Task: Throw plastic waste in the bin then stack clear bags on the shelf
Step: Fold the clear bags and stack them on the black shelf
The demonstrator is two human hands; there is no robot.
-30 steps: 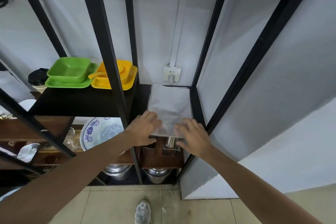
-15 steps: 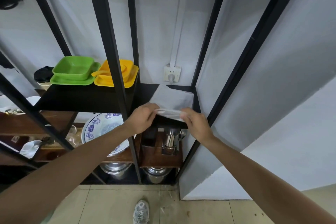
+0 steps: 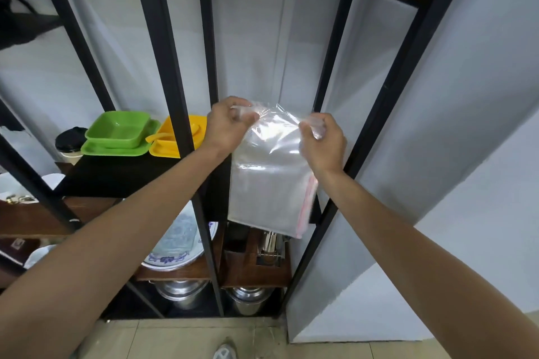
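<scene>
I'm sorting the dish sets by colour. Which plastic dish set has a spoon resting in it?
The yellow dish set, partly behind the black post; the green dish set to its left holds nothing visible.

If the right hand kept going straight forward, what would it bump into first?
Probably the black shelf post just behind the right hand, which pinches the clear bags; past that, the white wall. Depth is hard to judge.

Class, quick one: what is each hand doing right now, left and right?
Left hand: closed, pinching the top left corner of the clear bags.
Right hand: closed, pinching the top right corner of the same bags.
</scene>
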